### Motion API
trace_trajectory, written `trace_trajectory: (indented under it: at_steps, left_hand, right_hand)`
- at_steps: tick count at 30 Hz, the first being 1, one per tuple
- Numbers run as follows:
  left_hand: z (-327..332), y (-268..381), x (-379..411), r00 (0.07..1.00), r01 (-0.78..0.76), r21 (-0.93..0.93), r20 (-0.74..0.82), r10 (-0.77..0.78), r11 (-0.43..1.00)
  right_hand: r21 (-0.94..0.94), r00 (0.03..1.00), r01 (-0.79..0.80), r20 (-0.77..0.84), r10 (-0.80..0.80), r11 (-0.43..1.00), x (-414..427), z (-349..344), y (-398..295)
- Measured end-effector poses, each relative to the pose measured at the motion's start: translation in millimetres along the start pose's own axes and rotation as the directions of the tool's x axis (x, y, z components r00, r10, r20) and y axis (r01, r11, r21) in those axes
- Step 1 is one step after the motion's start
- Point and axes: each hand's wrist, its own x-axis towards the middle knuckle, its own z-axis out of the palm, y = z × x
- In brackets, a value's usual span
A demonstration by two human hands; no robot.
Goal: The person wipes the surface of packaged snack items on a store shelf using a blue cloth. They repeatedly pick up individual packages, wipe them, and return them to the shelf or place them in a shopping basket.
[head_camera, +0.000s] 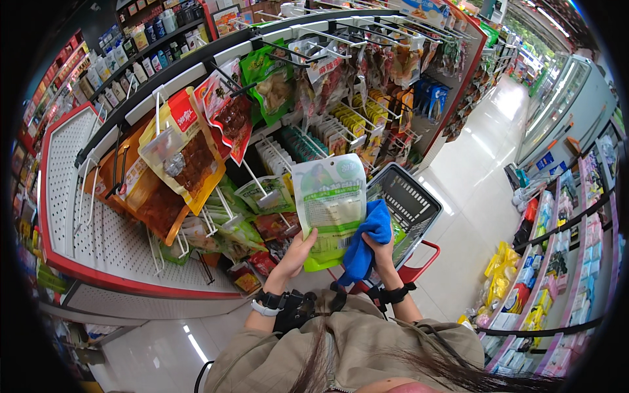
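My left hand (297, 254) grips the lower left edge of a green and white plastic food pouch (330, 206). The pouch is upright with its printed back towards me and a hang hole at its top. A blue cloth (367, 238) is bunched in my right hand (382, 249), lying against the pouch's right edge. Just beyond my hands stands a dark shopping basket (417, 194) on a red-framed cart (421, 267). Something green shows inside the basket, partly hidden by my right hand.
A pegboard rack (69, 182) with a red edge curves around my left and front. Its metal hooks carry hanging snack pouches (189, 152). Shelves of small packages (545, 275) line the right. A tiled aisle (484, 147) runs to the back, past a glass-door cooler (565, 103).
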Motion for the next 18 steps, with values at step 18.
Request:
trace_trajectory:
  at_steps: [18]
  left_hand:
    - [-11.1,-4.8,1.6,0.989,0.014,-0.116,-0.148,-0.031,0.993]
  right_hand:
    - [0.413,0.974,-0.211,0.016,0.224,0.886,-11.3,10.4,-7.0]
